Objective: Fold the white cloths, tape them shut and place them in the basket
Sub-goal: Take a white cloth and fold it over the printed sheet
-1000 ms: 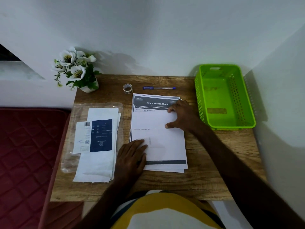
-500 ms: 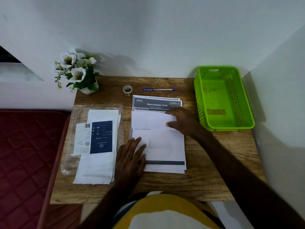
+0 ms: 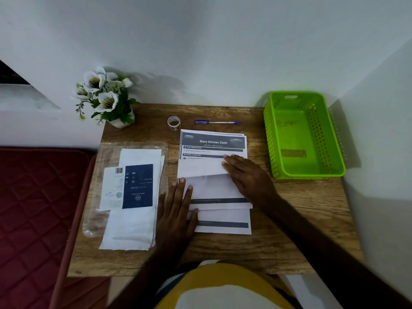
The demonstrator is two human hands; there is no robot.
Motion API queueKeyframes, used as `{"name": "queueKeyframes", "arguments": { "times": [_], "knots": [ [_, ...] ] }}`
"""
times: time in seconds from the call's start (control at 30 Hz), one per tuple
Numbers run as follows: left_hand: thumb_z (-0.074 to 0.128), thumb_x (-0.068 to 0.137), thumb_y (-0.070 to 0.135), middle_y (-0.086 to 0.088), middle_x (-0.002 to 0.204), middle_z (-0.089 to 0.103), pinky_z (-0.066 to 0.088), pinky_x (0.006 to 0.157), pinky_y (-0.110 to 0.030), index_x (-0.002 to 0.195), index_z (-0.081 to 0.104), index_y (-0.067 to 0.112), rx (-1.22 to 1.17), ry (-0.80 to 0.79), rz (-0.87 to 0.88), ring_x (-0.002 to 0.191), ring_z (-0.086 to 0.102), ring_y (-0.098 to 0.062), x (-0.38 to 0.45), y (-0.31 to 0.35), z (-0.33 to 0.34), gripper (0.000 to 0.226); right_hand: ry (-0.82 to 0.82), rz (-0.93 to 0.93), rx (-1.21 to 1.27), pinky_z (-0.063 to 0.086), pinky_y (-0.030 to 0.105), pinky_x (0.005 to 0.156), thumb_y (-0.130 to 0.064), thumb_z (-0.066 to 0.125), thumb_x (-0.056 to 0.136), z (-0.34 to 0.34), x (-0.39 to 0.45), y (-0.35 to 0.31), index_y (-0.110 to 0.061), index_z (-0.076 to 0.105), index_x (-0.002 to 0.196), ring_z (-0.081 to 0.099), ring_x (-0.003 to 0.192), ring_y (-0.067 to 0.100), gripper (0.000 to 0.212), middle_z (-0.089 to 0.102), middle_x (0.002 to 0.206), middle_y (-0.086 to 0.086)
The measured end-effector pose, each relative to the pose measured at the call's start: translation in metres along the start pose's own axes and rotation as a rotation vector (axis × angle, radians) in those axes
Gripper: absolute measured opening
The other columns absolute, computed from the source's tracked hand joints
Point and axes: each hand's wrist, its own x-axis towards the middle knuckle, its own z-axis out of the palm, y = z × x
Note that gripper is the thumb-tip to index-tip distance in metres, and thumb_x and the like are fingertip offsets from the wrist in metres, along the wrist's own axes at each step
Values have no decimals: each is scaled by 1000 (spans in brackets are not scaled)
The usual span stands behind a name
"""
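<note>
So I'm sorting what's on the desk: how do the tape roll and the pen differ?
The tape roll is a small clear ring; the pen is a long thin stick with blue ends. The roll sits left of the pen, nearer the flower pot. Both lie untouched behind the printed sheets.

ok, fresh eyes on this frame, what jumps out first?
The bright green basket at the table's right edge, nothing visible inside it, grabs the eye. Next, mid-table, the left hand and right hand lie flat on the printed sheets headed "Store Kitchen Cloth". The white cloths lie untouched in a stack at the left, with the white flowers in the far left corner.
</note>
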Motion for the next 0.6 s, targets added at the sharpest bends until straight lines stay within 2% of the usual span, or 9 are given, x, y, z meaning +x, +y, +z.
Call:
{"name": "queueKeyframes", "arguments": {
  "times": [0.23,0.4,0.6],
  "knots": [
    [43,104,42,-3,173,10,9,128,-49,163,23,17,30,-136,-55,160,8,-24,25,3,6,67,-118,14,-128,44,54,110,-14,55,100,24,-21,-6,-4,57,143,46,143,34,44,45,157,15],
    [31,106,42,-5,171,16,17,127,-53,161,28,14,54,-240,-124,159,12,-24,37,0,11,62,-105,72,-149,38,57,113,-25,53,96,30,-21,-13,-4,61,139,47,143,30,48,49,155,13],
    [31,106,33,-9,169,22,23,125,-55,160,31,10,99,-248,-88,157,19,-28,42,0,9,58,-127,127,-94,26,54,122,-32,44,105,41,3,-43,-8,47,151,31,153,23,52,39,162,9]
  ]
}}
